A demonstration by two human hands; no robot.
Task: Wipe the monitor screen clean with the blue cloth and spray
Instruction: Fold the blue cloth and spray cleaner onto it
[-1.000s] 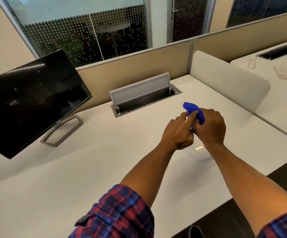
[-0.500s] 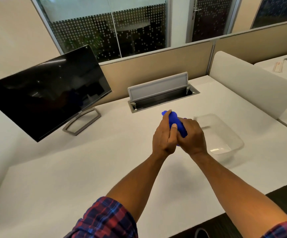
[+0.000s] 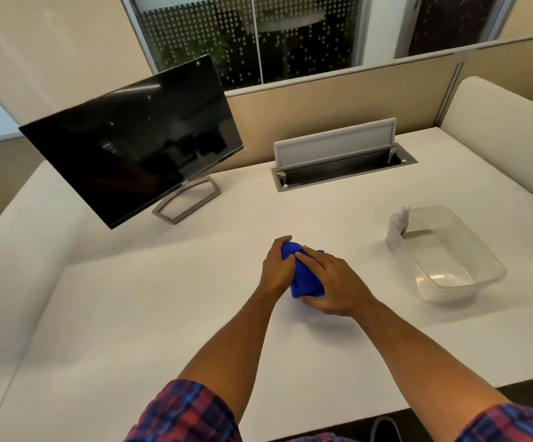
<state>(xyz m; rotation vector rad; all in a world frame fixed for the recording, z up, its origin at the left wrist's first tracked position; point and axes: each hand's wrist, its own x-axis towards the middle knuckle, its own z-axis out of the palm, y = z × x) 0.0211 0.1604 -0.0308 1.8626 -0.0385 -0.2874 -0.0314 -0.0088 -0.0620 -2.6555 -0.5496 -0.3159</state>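
The blue cloth (image 3: 305, 280) is bunched between both hands over the middle of the white desk (image 3: 131, 314). My left hand (image 3: 277, 266) grips its left side, and my right hand (image 3: 333, 282) wraps over its right side and underside. The black monitor (image 3: 137, 138) stands dark on its silver stand at the far left, well apart from the hands. A small white spray bottle (image 3: 397, 228) stands upright at the left rim of a clear plastic tub (image 3: 469, 282) to the right.
An open grey cable hatch (image 3: 338, 161) is set into the desk behind the hands. Beige partitions (image 3: 322, 103) close off the back, and a white divider panel (image 3: 498, 122) stands at the right. The desk's front edge runs near my sleeves.
The view has swung left and down, so the monitor sits nearer the centre and the tub and spray bottle show. Both hands have come lower with the cloth still between them.
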